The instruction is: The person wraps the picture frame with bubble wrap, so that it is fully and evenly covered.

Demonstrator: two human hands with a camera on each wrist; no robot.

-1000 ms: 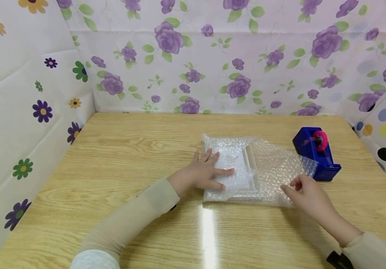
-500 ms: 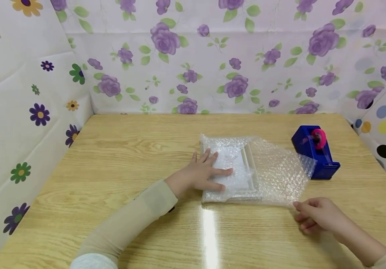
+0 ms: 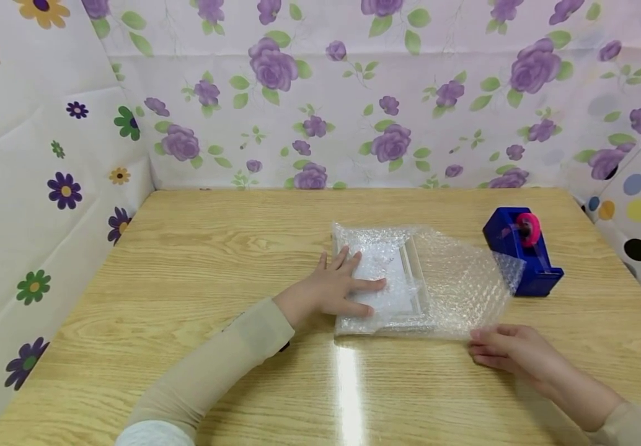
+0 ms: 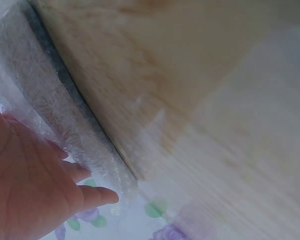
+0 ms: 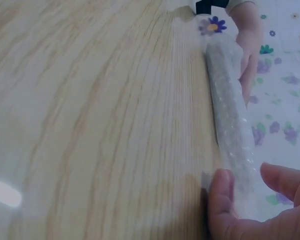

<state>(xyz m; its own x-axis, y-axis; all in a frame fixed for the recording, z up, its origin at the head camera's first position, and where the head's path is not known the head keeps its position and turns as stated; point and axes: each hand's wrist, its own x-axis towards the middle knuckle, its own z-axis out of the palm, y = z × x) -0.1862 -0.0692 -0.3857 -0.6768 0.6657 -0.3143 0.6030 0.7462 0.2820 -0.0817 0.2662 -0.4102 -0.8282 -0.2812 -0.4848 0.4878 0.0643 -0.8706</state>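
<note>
A flat picture frame (image 3: 418, 272) with a white panel lies on the table, covered on its left part by clear bubble wrap (image 3: 462, 279). My left hand (image 3: 334, 290) rests on the wrapped panel with its fingers spread. In the left wrist view this hand (image 4: 35, 180) lies over the wrap beside the frame's dark edge. At the wrap's near right corner, my right hand (image 3: 521, 356) holds the loose sheet, thumb above and fingers below. The right wrist view has the thumb (image 5: 285, 182) and forefinger (image 5: 221, 197) on either side of the wrap's edge.
A blue tape dispenser (image 3: 521, 254) with a pink-cored roll stands right of the wrap, whose far corner overlaps it in the head view. Wood-grain table (image 3: 214, 248) extends around the package. Flower-printed sheets (image 3: 276, 111) hang along the back and sides.
My right hand has come down from above the wrap to its near right corner, then slid slightly left along the edge. The sheet now lies flatter. My left hand stays put.
</note>
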